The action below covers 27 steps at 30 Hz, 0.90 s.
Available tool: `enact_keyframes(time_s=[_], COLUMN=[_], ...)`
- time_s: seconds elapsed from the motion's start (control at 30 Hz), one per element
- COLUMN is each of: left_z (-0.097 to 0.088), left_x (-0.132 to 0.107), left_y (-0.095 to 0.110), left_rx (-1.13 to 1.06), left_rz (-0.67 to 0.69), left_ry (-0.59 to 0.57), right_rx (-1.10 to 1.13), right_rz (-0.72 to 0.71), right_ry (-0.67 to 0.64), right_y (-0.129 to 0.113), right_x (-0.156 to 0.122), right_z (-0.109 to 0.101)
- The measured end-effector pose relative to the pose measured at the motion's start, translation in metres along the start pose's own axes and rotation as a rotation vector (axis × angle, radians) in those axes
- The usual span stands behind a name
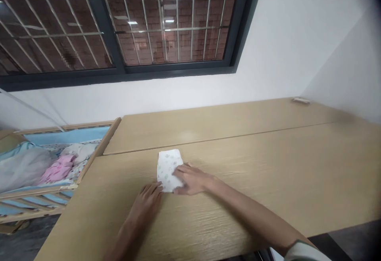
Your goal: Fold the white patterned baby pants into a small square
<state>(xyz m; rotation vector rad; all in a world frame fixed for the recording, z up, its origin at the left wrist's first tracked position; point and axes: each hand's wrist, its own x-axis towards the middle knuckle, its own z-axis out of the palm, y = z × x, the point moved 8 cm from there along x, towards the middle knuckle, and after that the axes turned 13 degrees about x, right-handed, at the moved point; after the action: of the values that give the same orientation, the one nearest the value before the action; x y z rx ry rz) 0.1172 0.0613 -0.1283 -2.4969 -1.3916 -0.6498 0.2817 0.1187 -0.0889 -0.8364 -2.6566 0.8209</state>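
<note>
A small folded white cloth (168, 167) with a faint pale green print lies flat on the wooden table. At its lower left corner, the fingertips of my left hand (149, 197) touch it; that hand rests low on the tabletop with its fingers extended. My right hand (192, 179) comes in from the right, its fingers laid over the cloth's right edge. Its thumb sits apart from the fingers, by the lower right corner. Neither hand appears closed around the cloth.
The light wooden tabletop (268, 166) has a seam along its back part. On the left stands a wooden crib (98, 150) holding a pink cloth (59, 168) and pale bedding. A small whitish object (301, 100) lies at the far right corner. Behind is a barred window (178, 70).
</note>
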Motion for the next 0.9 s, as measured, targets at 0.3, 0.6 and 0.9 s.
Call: enact_keyframes(time_s=[0.3,0.6,0.9], left_z=[0.011,0.042,0.057], left_x=[0.036,0.067,0.071], left_y=[-0.054,-0.078,-0.093], left_rx=[-0.326,-0.593,-0.229], left_rz=[-0.404,-0.622,-0.782], left_ry=[-0.134,-0.212,-0.218], right_rx=[0.187,0.343,0.342], right_rz=[0.071,0.147,0.340], right_ry=[0.161,0.522,0.806], right_y=[0.018,0.059,0.111], right_x=[-0.007,0.026,0.042], right_z=[-0.011,-0.031,-0.025])
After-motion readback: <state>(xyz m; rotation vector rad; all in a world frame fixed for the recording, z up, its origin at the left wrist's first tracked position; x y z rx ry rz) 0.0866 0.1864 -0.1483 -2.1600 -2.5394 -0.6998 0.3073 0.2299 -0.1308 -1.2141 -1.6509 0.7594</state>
